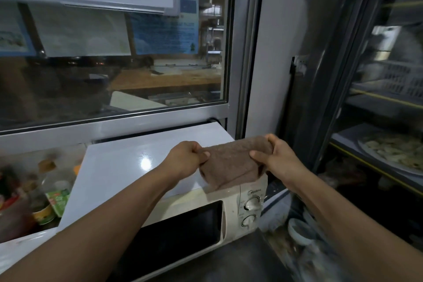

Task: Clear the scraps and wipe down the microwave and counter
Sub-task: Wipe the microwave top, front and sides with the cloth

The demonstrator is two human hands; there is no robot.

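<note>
Both hands are holding a folded brown terry cloth (231,162) above the front right corner of the cream microwave oven (183,220). The left hand (186,159) is pinching its left end with its grip closed; the right hand (278,155) is clamping its right end likewise. Left of the microwave oven, blurred bottles (49,192) are standing.

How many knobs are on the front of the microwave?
2, both on the microwave's right-hand control panel: the upper knob sits just below the brown cloth, and the lower knob is directly beneath it. None looks hidden.
</note>
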